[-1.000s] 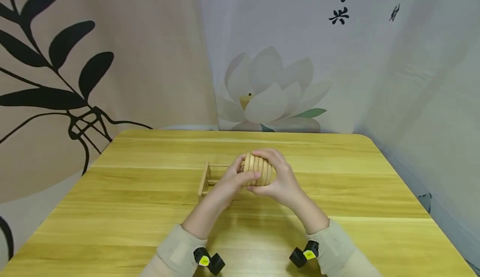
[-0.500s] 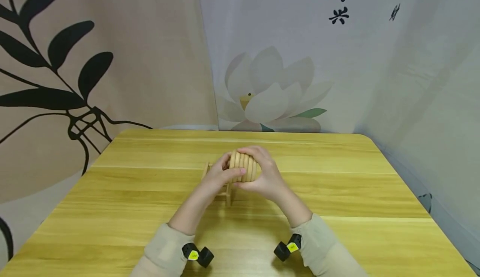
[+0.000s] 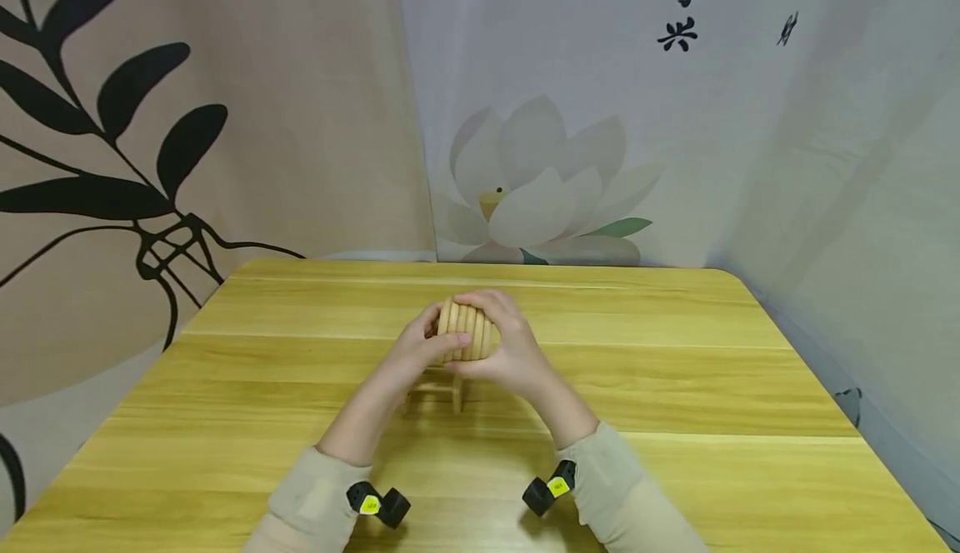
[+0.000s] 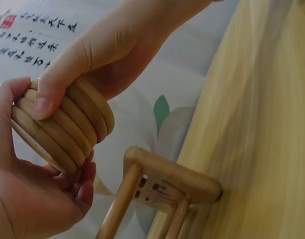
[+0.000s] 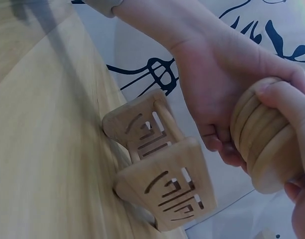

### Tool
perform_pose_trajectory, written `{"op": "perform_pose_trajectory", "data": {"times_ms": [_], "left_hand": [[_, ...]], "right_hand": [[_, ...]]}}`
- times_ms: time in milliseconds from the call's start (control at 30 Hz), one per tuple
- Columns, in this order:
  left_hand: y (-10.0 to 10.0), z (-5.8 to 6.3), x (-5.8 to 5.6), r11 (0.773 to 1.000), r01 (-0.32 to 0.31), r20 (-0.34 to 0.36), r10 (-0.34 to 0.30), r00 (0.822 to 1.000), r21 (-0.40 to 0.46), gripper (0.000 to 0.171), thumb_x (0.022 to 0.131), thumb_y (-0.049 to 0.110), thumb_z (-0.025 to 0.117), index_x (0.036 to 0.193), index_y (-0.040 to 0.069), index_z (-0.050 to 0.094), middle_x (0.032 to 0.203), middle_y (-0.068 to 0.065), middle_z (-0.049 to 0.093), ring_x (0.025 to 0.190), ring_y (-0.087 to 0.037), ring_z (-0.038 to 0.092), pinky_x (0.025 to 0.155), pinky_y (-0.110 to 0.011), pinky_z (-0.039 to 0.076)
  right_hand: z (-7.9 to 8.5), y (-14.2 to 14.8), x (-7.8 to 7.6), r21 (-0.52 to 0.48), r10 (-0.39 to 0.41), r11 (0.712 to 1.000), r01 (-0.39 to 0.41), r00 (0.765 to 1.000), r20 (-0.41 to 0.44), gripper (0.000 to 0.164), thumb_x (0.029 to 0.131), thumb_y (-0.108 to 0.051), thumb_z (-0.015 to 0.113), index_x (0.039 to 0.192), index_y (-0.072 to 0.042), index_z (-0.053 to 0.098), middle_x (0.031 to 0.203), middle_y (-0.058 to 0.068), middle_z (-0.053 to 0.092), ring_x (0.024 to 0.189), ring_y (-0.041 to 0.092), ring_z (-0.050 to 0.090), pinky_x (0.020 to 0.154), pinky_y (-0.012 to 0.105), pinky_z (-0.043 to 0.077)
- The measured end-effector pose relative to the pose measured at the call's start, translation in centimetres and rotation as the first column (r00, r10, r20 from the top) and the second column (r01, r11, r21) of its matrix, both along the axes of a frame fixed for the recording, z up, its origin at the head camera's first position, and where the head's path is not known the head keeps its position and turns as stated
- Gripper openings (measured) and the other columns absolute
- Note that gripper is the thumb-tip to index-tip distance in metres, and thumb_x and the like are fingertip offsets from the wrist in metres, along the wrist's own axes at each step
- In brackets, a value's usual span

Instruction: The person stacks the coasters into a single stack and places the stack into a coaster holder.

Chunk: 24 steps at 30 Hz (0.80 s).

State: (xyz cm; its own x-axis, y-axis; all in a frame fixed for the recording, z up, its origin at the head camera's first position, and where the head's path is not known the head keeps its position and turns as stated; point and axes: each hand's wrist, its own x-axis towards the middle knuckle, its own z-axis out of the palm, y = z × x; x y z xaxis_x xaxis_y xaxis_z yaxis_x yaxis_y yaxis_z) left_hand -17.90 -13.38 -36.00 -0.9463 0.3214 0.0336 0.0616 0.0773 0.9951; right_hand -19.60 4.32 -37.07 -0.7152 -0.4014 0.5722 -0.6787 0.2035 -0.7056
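A stack of several round wooden coasters (image 3: 474, 330) is held between both hands, above a small wooden rack (image 3: 457, 393). My left hand (image 3: 414, 349) grips the stack at its left end, thumb across the near side. From the right, my right hand (image 3: 512, 353) holds the same stack, fingers over the top and thumb below. In the left wrist view, the coasters (image 4: 62, 127) lie tilted on edge, pressed face to face. The right wrist view shows the rack (image 5: 167, 184), with two cut-out end panels joined by rods. From the head, the hands hide much of it.
The rack stands on a wood-grain table (image 3: 675, 386). Behind the table's far edge hangs a printed cloth (image 3: 562, 78) with a lotus, leaves and black characters. A black wrist camera (image 3: 378, 503) is strapped to the left sleeve, another (image 3: 549, 486) to the right.
Both hands have moved left with the coaster stack, from right of the rack to over it. The grip on the stack looks the same, and the rack stays in place.
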Motion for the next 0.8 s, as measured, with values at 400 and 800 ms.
{"op": "perform_pose_trajectory", "data": {"times_ms": [400, 800], "left_hand": [[-1.4, -0.5, -0.3, 0.999, -0.025, -0.01, 0.024, 1.0, -0.029, 0.066, 0.086, 0.032, 0.065, 0.141, 0.008, 0.037, 0.12, -0.018, 0.047, 0.101, -0.029, 0.052, 0.081, -0.039, 0.049], [-2.4, -1.0, -0.6, 0.997, -0.044, -0.033, 0.042, 0.999, -0.065, 0.066, 0.087, 0.033, 0.065, 0.142, 0.007, 0.038, 0.118, -0.019, 0.048, 0.099, -0.029, 0.053, 0.081, -0.037, 0.049]], "right_hand": [[-0.6, -1.4, -0.5, 0.015, -0.011, 1.0, 0.01, 0.999, 0.046, 0.074, 0.065, -0.014, 0.09, 0.129, -0.023, 0.056, 0.127, -0.004, 0.048, 0.113, 0.016, 0.045, 0.088, 0.041, 0.047], [-1.2, -2.4, -1.2, 0.043, -0.011, 0.999, 0.009, 0.999, 0.052, 0.075, 0.064, -0.016, 0.091, 0.13, -0.022, 0.055, 0.129, -0.003, 0.048, 0.112, 0.016, 0.046, 0.086, 0.04, 0.048]]}}
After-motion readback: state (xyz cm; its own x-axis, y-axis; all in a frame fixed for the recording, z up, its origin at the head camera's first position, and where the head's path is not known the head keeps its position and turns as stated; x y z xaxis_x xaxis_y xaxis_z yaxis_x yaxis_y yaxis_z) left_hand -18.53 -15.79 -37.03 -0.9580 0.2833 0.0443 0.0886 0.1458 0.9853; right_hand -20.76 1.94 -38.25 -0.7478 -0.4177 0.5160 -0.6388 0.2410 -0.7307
